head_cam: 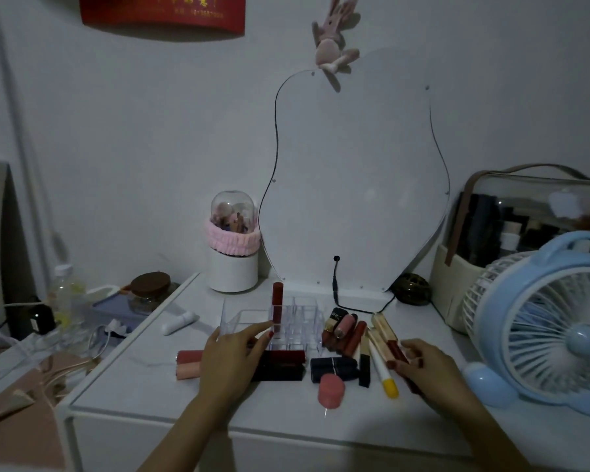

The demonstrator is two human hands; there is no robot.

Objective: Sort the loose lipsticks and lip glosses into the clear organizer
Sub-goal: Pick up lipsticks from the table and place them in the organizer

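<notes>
The clear organizer point(297, 318) stands mid-table with one dark red lipstick point(277, 303) upright in a back-left slot. My left hand point(234, 352) reaches toward the organizer's front left, its fingers stretched out and touching the clear wall. My right hand point(426, 367) grips a dark red lip gloss tube point(394, 350) at the right of the pile. Loose lipsticks lie around: two pink tubes point(188, 364), dark red and black tubes point(283, 364), navy tubes point(334, 367), a pink round pot point(331, 390), a white-and-yellow stick point(384, 373).
A curved mirror point(351, 185) leans on the wall behind. A blue fan point(552, 321) fills the right side, with a cosmetics case point(525, 212) behind it. A white brush holder with a pink band point(232, 253) stands back left. A white tube point(179, 323) lies left.
</notes>
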